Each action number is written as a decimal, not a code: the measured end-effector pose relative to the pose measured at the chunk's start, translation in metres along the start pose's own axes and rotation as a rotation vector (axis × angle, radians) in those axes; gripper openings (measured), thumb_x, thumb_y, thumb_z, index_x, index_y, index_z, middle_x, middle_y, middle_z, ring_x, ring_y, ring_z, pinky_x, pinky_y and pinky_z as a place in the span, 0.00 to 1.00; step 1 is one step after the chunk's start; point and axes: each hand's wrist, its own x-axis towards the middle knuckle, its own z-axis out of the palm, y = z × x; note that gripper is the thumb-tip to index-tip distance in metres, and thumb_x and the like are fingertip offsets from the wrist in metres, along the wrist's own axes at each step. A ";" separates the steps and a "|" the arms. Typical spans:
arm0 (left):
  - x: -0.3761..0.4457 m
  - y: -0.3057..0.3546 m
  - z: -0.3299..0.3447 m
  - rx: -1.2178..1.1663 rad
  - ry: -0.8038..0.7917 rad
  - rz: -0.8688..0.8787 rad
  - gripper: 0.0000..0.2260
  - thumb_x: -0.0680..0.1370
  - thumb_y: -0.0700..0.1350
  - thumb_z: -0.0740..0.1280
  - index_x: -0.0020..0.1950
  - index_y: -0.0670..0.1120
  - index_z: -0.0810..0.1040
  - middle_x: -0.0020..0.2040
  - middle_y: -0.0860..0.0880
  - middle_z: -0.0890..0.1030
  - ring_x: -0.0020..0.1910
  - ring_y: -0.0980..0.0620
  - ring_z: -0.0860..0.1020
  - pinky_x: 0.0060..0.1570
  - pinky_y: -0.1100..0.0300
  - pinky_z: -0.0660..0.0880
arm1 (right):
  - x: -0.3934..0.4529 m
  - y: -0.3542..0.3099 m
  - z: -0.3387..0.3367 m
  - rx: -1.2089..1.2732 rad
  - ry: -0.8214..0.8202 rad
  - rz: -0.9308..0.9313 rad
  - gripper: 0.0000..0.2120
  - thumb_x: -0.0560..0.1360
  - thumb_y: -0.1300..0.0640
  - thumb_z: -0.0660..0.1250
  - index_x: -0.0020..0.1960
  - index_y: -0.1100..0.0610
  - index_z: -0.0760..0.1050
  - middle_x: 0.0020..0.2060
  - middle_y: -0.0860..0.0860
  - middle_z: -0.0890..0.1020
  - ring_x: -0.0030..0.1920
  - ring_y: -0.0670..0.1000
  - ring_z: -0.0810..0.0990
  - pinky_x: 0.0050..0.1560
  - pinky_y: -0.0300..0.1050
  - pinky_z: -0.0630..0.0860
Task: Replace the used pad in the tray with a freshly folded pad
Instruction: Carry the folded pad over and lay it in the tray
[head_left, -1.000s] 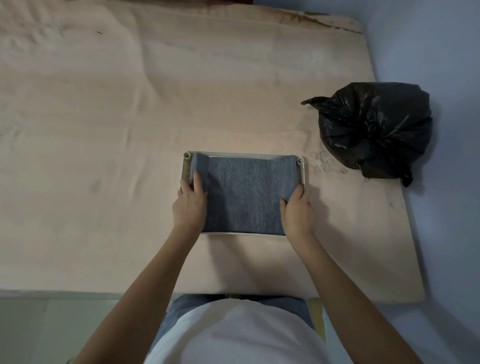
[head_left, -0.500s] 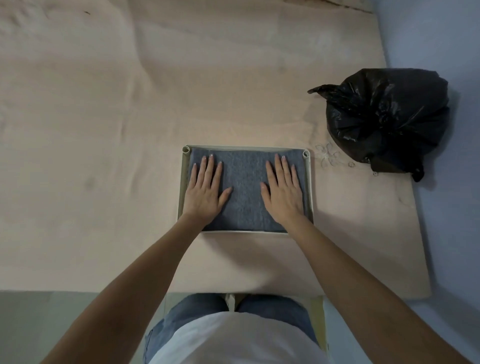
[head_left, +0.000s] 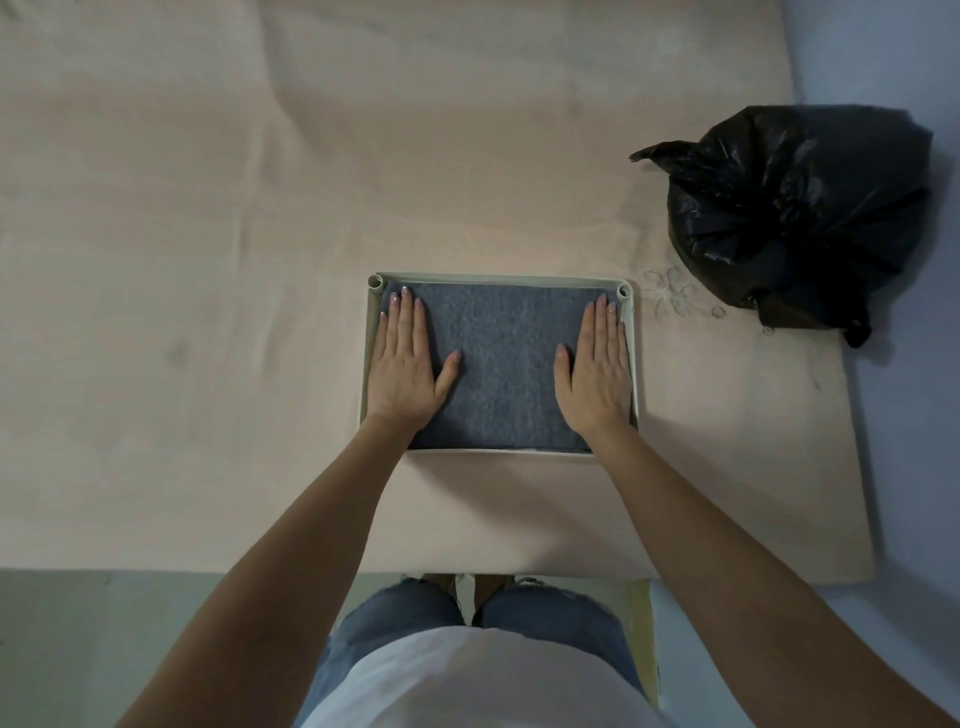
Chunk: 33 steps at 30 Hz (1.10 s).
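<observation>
Grey felt pad (head_left: 501, 364) lies flat inside the tray (head_left: 498, 278), filling it edge to edge. 1 second ago both hands were tucking its ends in at the sides; then they spread over the middle, and now the left hand (head_left: 402, 364) and right hand (head_left: 597, 369) press flat, fingers straight, slid out to the 2 ends, gripping nothing. The pad looks seated, so the swap seems nearly finished. A tied black bag (head_left: 789, 218) sits well apart on the cloth (head_left: 208, 260).
</observation>
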 end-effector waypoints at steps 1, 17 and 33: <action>0.000 0.000 0.000 -0.008 0.003 -0.014 0.38 0.77 0.63 0.43 0.76 0.36 0.46 0.77 0.40 0.47 0.77 0.44 0.44 0.75 0.54 0.40 | 0.000 0.000 0.000 0.004 0.004 0.015 0.30 0.81 0.50 0.48 0.76 0.65 0.43 0.77 0.59 0.47 0.77 0.54 0.45 0.76 0.47 0.42; 0.015 -0.022 -0.032 0.126 -0.063 0.179 0.35 0.79 0.60 0.55 0.76 0.37 0.53 0.77 0.39 0.53 0.77 0.44 0.50 0.75 0.52 0.47 | -0.003 -0.001 -0.028 -0.063 -0.054 -0.069 0.31 0.80 0.45 0.52 0.76 0.64 0.53 0.76 0.60 0.51 0.76 0.57 0.49 0.76 0.51 0.46; -0.018 -0.040 -0.037 0.427 -0.285 0.509 0.46 0.71 0.72 0.55 0.77 0.47 0.40 0.78 0.45 0.42 0.77 0.47 0.42 0.75 0.50 0.39 | -0.025 0.016 -0.027 -0.078 -0.340 -0.499 0.51 0.67 0.30 0.63 0.77 0.51 0.40 0.77 0.51 0.39 0.76 0.50 0.37 0.74 0.45 0.39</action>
